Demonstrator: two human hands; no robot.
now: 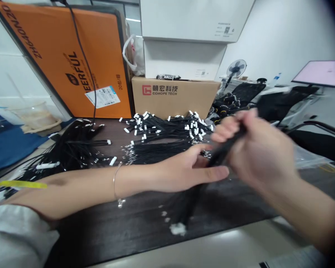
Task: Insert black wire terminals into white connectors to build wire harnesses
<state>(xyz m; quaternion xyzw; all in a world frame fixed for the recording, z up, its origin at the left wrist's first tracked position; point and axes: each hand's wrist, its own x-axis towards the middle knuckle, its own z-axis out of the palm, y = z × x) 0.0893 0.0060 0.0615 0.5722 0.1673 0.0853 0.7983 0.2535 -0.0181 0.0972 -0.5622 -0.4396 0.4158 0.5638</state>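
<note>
Across a dark wood-grain table (106,238), an orange board (72,63) leans at 10 o'clock, and a COHOPE TECH cardboard box (167,98) sits at 12 o'clock beneath stacked white cartons (184,22). A pedestal fan (235,69) and a monitor (320,73) stand farther off at 1 and 2 o'clock. Two heaps of black wires tipped with white connectors lie on the table: a looser heap (69,149) at 10 o'clock and a wider one (167,137) at 12 o'clock.

Nearest the person, a black cable bundle (223,150) is gripped in the right hand (256,149), whose fingers curl closed around it, though motion blur softens the detail. The left hand (184,167) is open, its thumb and fingers parted beside the bundle; whether it bears on the wires is impossible to tell.

With only one hand clearly gripping, strands could slip out of the bundle. Quick movement could also swing its loose ends into the wider heap, where connectors might snag and tangle. The bundle's long axis runs diagonally from about 2 o'clock to 7 o'clock, and its free end points toward the table's near edge, where white connectors (177,229) reach the tabletop. A thin chain bracelet (115,182) on the left wrist could also catch a stray wire.
</note>
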